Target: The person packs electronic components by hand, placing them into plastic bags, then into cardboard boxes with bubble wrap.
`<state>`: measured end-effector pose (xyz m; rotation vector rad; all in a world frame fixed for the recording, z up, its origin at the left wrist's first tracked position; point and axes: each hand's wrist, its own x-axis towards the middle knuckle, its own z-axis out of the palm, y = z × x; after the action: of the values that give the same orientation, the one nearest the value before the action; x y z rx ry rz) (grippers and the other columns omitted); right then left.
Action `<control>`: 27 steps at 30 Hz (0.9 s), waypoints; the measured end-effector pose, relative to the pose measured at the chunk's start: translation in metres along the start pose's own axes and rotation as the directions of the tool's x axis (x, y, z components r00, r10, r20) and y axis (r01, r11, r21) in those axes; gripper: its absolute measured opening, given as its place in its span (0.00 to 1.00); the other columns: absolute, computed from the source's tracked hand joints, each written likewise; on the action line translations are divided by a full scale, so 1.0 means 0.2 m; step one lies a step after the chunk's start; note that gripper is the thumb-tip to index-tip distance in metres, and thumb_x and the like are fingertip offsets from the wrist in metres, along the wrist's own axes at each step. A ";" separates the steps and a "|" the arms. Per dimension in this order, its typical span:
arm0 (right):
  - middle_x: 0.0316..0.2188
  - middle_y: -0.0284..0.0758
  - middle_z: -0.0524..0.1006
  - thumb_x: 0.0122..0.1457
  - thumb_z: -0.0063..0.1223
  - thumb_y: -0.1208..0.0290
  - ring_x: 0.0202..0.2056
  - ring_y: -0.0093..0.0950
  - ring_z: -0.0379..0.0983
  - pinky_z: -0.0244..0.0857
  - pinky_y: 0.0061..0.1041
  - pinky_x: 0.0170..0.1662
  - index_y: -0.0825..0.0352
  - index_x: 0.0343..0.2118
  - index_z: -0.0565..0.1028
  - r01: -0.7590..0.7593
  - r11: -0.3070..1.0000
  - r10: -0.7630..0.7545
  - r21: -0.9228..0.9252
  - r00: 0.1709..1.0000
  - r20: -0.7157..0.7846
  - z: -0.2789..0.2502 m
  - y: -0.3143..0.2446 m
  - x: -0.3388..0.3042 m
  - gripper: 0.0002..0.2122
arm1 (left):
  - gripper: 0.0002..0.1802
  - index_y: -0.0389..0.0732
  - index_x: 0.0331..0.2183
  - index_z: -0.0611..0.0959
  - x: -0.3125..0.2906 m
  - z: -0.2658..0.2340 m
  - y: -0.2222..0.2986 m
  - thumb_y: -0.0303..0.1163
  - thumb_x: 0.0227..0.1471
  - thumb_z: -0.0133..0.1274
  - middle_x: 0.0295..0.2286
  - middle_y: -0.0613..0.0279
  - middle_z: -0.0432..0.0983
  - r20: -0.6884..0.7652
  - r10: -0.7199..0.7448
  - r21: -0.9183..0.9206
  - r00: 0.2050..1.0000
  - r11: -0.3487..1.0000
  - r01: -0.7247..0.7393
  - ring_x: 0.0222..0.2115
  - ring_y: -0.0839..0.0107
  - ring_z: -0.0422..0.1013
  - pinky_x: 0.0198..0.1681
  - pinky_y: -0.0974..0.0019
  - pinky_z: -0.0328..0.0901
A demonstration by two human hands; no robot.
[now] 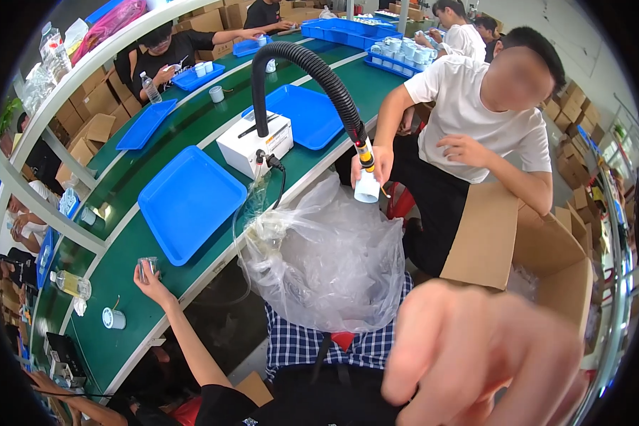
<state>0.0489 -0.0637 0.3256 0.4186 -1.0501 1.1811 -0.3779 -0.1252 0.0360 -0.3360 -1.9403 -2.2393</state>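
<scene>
Left hand (153,285), on my feed, clasps a clear, round, plastic-looking cup (148,268), probably light, slippery; I'd grip its sides. Right hand (486,351) blurred: can't tell.

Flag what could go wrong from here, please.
The clear cup in the person's left hand might knock against the large blue tray close by. The loose plastic bag on the lap could snag the black cable beside it if shifted. The right hand, blurred near the camera, may hide an obstacle behind it.
</scene>
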 end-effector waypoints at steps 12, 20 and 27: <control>0.23 0.38 0.74 0.49 0.53 0.81 0.19 0.27 0.69 0.62 0.21 0.25 0.69 0.31 0.74 -0.233 -0.113 0.396 -0.966 0.881 -0.259 -1.21 0.30 -0.89 0.06 | 0.26 0.37 0.46 0.67 0.01 0.03 0.01 0.40 0.49 0.55 0.41 0.56 0.68 -0.012 0.024 -0.027 1.000 0.999 -0.024 0.38 0.70 0.68 0.36 0.69 0.63; 0.41 0.42 0.71 0.47 0.49 0.77 0.46 0.41 0.64 0.58 0.37 0.49 0.67 0.33 0.76 -0.472 -0.502 0.174 -0.725 0.766 -0.619 -1.59 -0.12 -2.00 0.09 | 0.23 0.38 0.45 0.67 -0.06 0.04 0.04 0.30 0.49 0.55 0.35 0.59 0.68 0.003 0.060 -0.106 0.998 0.993 -0.059 0.31 0.76 0.67 0.30 0.75 0.62; 0.46 0.46 0.69 0.52 0.48 0.67 0.46 0.43 0.65 0.61 0.37 0.48 0.64 0.43 0.72 -0.267 -0.765 0.310 -0.587 0.646 -0.698 -1.46 -0.02 -1.76 0.15 | 0.25 0.36 0.46 0.65 -0.06 0.01 0.05 0.32 0.48 0.57 0.38 0.56 0.67 0.013 -0.008 -0.163 1.000 0.987 0.010 0.38 0.71 0.68 0.39 0.70 0.65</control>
<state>0.1789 -0.0390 -0.1117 -1.9980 -1.9685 0.2065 -0.3637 -0.1245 0.0419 -0.3627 -1.7706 -2.4135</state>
